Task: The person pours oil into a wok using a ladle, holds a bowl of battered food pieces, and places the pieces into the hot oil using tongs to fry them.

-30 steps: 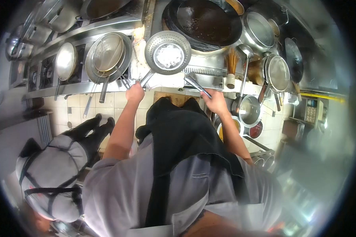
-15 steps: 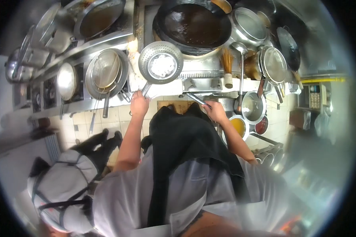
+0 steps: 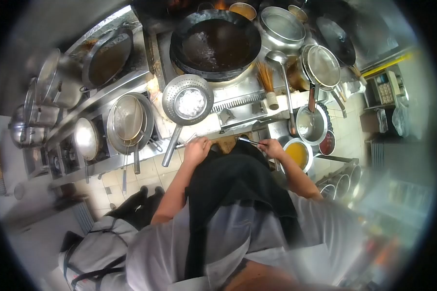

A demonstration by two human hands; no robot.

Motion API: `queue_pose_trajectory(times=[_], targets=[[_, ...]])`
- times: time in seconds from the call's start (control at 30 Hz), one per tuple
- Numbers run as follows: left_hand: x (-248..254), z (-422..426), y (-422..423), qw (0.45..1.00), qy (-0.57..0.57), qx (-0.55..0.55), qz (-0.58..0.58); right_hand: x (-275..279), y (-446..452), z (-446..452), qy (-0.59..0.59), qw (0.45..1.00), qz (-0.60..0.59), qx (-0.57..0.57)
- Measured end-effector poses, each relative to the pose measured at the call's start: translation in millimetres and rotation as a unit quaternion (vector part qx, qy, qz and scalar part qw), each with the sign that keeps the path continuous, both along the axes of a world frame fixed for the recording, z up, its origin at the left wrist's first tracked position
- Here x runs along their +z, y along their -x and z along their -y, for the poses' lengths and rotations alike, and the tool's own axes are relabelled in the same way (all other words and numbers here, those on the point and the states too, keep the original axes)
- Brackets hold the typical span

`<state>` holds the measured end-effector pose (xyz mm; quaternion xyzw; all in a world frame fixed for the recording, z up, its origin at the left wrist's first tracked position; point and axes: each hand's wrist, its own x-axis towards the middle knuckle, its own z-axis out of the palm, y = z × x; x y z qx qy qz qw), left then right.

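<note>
My left hand (image 3: 197,150) is closed at the counter's front edge; whatever its fingers may hold cannot be made out. Just left of it, the handle of a perforated ladle (image 3: 173,96) reaches past the edge, free of my hand, and the bowl has something white and shiny inside. My right hand (image 3: 273,148) grips a slim metal utensil (image 3: 250,141) that points left, in front of my dark apron (image 3: 240,179). Beyond my right hand stand a pot of yellow liquid (image 3: 297,155) and a metal pot (image 3: 310,127).
A large wok (image 3: 218,43) with dark liquid sits at the back. Right of it are a bamboo brush (image 3: 269,87), a long ladle (image 3: 286,82) and strainers (image 3: 323,67). More strainers and pans (image 3: 87,138) lie left. A co-worker (image 3: 99,247) is at lower left.
The view has shifted and turned. My left hand has moved right, away from the perforated ladle's handle. My right hand still holds the utensil, now drawn nearer my apron.
</note>
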<state>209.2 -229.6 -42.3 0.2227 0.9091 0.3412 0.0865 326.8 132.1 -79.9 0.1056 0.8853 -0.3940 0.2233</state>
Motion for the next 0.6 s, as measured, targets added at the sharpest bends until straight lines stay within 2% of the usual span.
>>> queue_pose_trajectory(times=[0.13,0.2,0.37,0.43,0.6], targets=[[-6,20,5,0.997,0.055,-0.002,-0.054,-18,-10,-2,-0.034,0.999,0.011,-0.007],[-5,36,8,0.982,0.114,0.074,-0.133,-22,-15,-2,-0.029,0.999,0.018,-0.029],[-14,65,13,0.978,0.141,0.123,-0.088,-31,-18,-8,-0.037,0.994,0.075,-0.068],[-23,69,13,0.971,0.159,0.151,-0.092,-55,-26,-21,-0.065,0.996,-0.041,-0.05],[-31,63,14,0.973,0.126,0.167,-0.1,-85,-43,-56,-0.06,0.989,0.013,-0.133]])
